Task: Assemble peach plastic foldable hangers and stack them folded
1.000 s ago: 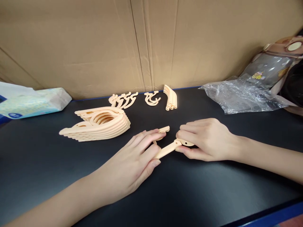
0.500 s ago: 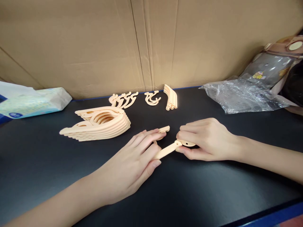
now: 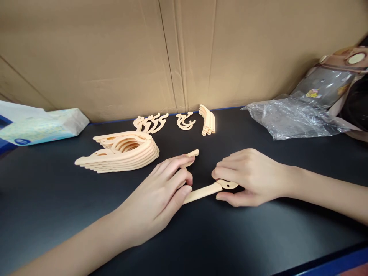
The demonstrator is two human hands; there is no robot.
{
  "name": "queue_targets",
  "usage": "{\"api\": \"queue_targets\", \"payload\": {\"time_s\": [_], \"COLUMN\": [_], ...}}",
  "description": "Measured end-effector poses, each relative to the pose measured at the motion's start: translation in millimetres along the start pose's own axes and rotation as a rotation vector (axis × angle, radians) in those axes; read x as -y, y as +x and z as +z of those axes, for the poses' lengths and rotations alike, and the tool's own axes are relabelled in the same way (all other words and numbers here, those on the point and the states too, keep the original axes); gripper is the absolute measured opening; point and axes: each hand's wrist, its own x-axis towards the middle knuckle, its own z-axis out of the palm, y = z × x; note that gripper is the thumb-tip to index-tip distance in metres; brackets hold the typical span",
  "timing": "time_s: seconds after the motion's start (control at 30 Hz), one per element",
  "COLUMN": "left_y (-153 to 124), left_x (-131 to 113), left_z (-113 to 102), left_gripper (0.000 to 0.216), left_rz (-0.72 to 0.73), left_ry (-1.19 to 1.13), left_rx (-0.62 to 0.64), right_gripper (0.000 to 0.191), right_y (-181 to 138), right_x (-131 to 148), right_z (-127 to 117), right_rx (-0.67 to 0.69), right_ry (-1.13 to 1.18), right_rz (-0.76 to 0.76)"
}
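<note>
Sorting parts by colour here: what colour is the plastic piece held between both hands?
The plastic piece is pale peach, seen best in the head view.

The hinged piece (image 3: 201,193) was a pale peach all over, plain and unpatterned — the same shade as the stack of hanger arms (image 3: 123,151), the loose hooks (image 3: 149,122) and the curved strips (image 3: 208,119). The tabletop (image 3: 244,237) was matte black with a bright blue edge (image 3: 330,263). The cardboard wall (image 3: 100,50) was plain tan. The tissue pack (image 3: 43,124) was white with a faint green-and-blue print and a dark blue label. The plastic bag (image 3: 290,117) was clear and colourless. The bottle (image 3: 327,82) was smoky grey with a brown-and-cream lid — a small yellow sticker on its side.
</note>
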Motion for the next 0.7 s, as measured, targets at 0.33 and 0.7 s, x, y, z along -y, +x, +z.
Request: {"api": "queue_targets", "payload": {"time_s": [0.33,0.7], "left_y": [1.8,3.2], "left_x": [6.4,10.6], "left_z": [3.1,4.4], "left_gripper": [0.012,0.016], "left_rz": [-0.198,-0.179], "left_ry": [-0.148,-0.082], "left_rx": [-0.129,-0.259], "right_gripper": [0.012,0.016], "right_y": [3.4,0.5], "right_x": [8.4,2.1], "right_z": [-4.2,-9.2], "right_rx": [0.046,0.067], "right_ry": [0.258,0.286], "right_rz": [0.011,0.013]}}
